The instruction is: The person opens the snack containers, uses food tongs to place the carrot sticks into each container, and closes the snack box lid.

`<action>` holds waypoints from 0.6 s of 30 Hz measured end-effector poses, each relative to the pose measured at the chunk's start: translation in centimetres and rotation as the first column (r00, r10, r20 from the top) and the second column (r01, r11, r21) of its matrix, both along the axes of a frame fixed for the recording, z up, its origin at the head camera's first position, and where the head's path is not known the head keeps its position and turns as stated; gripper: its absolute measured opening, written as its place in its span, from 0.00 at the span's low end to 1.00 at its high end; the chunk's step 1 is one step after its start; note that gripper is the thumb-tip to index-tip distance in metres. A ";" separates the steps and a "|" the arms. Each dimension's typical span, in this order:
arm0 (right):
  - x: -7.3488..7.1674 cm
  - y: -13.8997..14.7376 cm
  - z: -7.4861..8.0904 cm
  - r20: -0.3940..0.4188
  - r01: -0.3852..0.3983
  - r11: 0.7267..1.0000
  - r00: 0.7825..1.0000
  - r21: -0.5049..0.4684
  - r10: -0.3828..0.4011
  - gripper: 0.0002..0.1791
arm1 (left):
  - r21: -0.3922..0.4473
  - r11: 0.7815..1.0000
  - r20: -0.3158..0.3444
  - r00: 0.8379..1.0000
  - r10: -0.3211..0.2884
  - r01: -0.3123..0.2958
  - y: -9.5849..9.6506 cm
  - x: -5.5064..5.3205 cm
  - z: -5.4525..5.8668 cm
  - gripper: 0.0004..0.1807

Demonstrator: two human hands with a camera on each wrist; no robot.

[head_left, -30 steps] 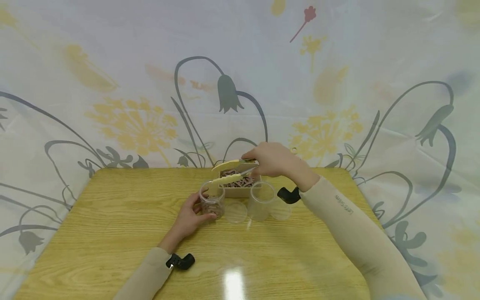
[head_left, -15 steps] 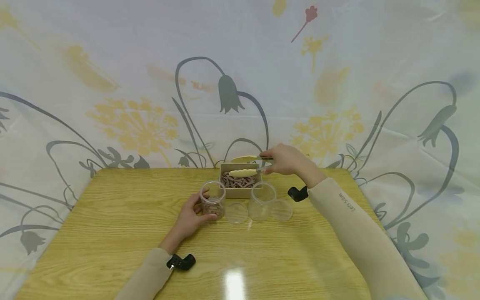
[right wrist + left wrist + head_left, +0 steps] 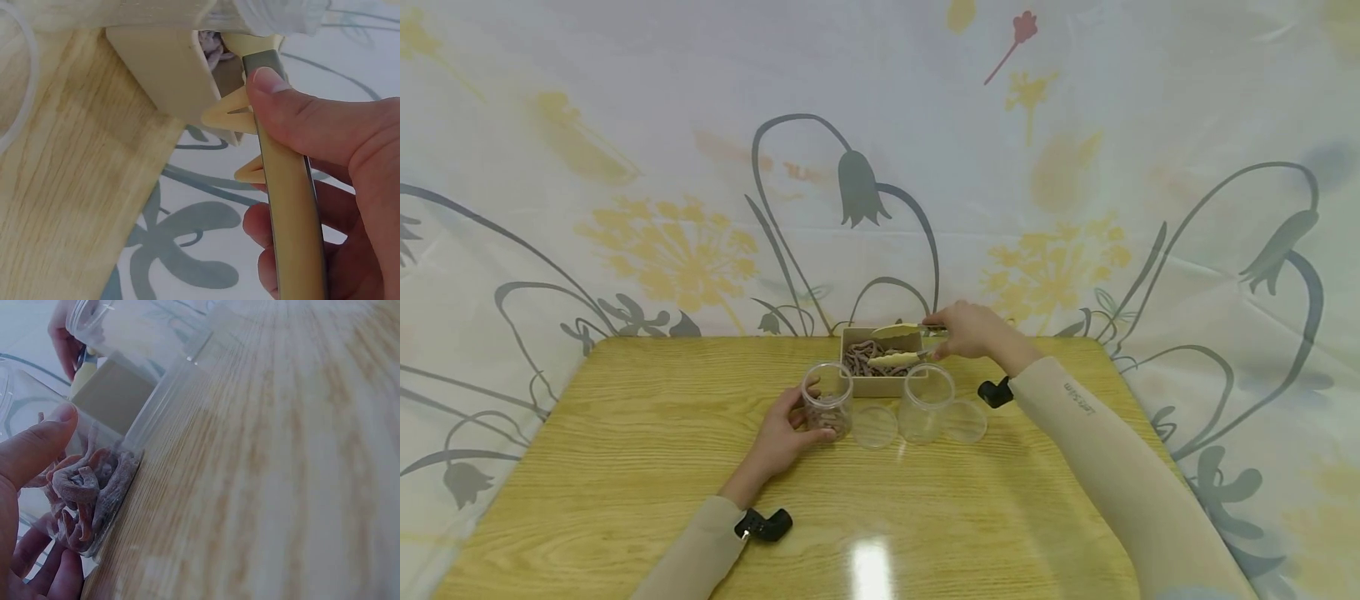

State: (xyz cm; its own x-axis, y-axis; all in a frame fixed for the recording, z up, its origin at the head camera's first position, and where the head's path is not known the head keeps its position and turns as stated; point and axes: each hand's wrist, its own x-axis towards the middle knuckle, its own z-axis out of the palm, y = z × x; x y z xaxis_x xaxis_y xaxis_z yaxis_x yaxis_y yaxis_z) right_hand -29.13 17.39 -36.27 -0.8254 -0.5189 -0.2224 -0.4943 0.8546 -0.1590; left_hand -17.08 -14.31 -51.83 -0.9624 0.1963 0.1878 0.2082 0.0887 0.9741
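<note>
My left hand curls round a clear plastic jar standing on the table. In the left wrist view, brownish-purple, powdery curled strips lie in the bottom of that jar. My right hand grips a pair of tongs with pale yellow tips and metal arms. The tips are spread apart over a beige box, the lower one reaching in among more of the same strips. In the right wrist view, the thumb presses the tongs' handle and the fingers wrap behind it.
A second clear jar stands right of the first, in front of the box. Flat clear lids lie on the wooden table, one between the jars and one to the right. A flower-printed curtain hangs behind the table's far edge.
My right hand has carried the tongs from above the left jar rightward to the box, then lowered them into it. My left hand stays on its jar.
</note>
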 end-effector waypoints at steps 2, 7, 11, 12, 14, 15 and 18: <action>0.0 -0.2 -0.1 -0.008 -0.016 1.000 1.000 0.012 0.016 0.37 | -0.002 1.000 -0.004 1.000 0.000 0.000 0.0 0.0 -0.1 0.45; -0.2 -0.6 -0.3 -0.014 -0.054 0.997 0.998 0.050 0.055 0.37 | 0.011 1.000 0.011 1.000 -0.004 0.004 0.1 0.0 -0.1 0.45; -0.7 -1.0 -0.5 0.021 -0.063 0.995 0.998 0.075 0.061 0.37 | 0.013 1.000 0.027 1.000 -0.007 0.006 0.1 0.0 0.0 0.45; -0.8 -1.1 -0.5 0.032 -0.065 0.995 0.997 0.079 0.063 0.36 | 0.011 1.000 0.031 1.000 -0.005 0.005 0.1 0.0 0.1 0.45; -1.0 -1.3 -0.4 0.052 -0.072 0.994 0.996 0.085 0.068 0.36 | 0.008 1.000 0.029 1.000 -0.007 0.006 0.1 0.0 0.1 0.45; -1.1 -1.3 -0.3 0.058 -0.074 0.994 0.996 0.086 0.069 0.35 | 0.007 1.000 0.029 1.000 -0.004 0.004 0.1 0.0 0.1 0.45; -1.2 -1.5 -0.3 0.070 -0.068 0.995 0.996 0.079 0.062 0.34 | 0.005 1.000 0.028 1.000 -0.002 0.002 0.0 0.0 0.0 0.45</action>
